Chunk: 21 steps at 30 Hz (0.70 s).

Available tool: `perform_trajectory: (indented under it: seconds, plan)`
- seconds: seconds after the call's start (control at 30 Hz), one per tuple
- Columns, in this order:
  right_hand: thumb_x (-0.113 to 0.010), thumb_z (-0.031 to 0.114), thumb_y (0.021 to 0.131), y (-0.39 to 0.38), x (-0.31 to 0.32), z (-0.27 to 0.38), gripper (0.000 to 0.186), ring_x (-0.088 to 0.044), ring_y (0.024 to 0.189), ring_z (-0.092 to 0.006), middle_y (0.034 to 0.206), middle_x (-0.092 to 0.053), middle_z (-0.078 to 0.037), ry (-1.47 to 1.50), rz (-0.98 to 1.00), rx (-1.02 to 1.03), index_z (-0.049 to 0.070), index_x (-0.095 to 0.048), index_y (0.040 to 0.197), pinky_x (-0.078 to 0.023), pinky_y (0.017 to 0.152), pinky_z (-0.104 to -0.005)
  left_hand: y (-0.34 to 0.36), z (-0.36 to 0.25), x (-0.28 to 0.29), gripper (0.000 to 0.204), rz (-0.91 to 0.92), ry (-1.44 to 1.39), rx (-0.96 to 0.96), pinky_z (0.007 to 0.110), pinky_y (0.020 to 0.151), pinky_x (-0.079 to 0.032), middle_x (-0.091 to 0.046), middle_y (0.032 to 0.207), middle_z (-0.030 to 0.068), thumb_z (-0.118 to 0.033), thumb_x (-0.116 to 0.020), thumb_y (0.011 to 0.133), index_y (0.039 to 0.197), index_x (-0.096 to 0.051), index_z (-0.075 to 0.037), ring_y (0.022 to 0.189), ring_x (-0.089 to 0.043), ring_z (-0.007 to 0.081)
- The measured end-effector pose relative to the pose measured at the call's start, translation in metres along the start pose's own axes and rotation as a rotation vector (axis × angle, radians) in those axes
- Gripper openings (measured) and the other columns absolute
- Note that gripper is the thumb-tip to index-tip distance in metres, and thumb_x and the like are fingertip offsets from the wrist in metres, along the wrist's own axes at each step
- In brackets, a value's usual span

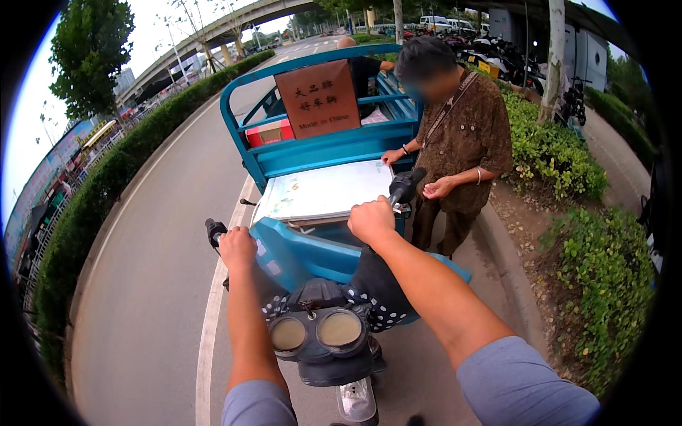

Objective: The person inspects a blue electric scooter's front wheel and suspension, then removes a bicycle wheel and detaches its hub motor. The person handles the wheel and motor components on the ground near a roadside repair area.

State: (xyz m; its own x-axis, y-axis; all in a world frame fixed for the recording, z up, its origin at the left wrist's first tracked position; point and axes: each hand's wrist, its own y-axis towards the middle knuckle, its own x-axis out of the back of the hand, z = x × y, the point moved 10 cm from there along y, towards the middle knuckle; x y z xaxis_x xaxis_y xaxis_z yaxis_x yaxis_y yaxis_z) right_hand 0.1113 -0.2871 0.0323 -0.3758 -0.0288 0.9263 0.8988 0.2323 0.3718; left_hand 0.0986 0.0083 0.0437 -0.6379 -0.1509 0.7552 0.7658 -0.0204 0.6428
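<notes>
A blue cargo tricycle [323,157] stands in front of me, its front end toward me. My left hand [238,248] is closed round the handlebar near the black left grip [214,231]. On the other side, my right hand [371,220] wraps round the bar beside the right grip [406,186]. Between my forearms sit two round cream-faced discs [341,330] in a black housing, above a front mudguard [356,400]. Dark cloth with white dots [387,316] hangs behind them. A white patterned board [323,190] lies flat ahead of the cargo bed.
At the right, a person in a brown patterned shirt [465,121] touches the board's edge. Another person in black [366,74] is beyond the rails. A brown sign [317,98] hangs on the rack near a red box [270,133]. A curb [508,263] and shrubs [604,284] border the right.
</notes>
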Motion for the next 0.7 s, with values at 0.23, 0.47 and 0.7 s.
perform_trajectory:
  seconds: [0.23, 0.47, 0.7]
  plan:
    - [-0.054, 0.015, 0.077, -0.001, 0.002, 0.002, 0.017, -0.064, 0.062, -0.0198, 0.067, -0.067, -0.005, 0.014, 0.035, 0.015, 0.016, -0.070, 0.070, -0.036, 0.078, -0.0359, 0.003, -0.002, -0.005, 0.011, 0.064, 0.025, 0.000, 0.038, 0.074, -0.046, -0.064, 0.077, 0.0084, -0.015, -0.058, 0.075, 0.072, -0.064, -0.007, 0.078, -0.062, 0.0255]
    - [-0.056, 0.017, 0.075, -0.012, 0.012, 0.018, 0.016, -0.064, 0.062, -0.0223, 0.067, -0.067, -0.007, 0.025, 0.062, 0.055, 0.016, -0.070, 0.066, -0.037, 0.077, -0.0367, -0.001, 0.007, -0.007, 0.015, 0.096, 0.073, -0.048, 0.039, 0.074, -0.046, -0.065, 0.084, 0.0087, -0.019, -0.056, 0.079, 0.080, -0.065, -0.007, 0.081, -0.062, 0.0268]
    - [-0.058, 0.014, 0.076, -0.032, 0.020, 0.017, 0.014, -0.065, 0.070, -0.0190, 0.075, -0.070, -0.002, -0.022, 0.120, 0.067, 0.018, -0.071, 0.076, -0.038, 0.077, -0.0375, 0.014, -0.015, -0.036, 0.019, 0.163, -0.012, -0.116, 0.041, 0.072, -0.050, -0.065, 0.092, 0.0086, -0.023, -0.054, 0.083, 0.090, -0.066, -0.010, 0.083, -0.062, 0.0317]
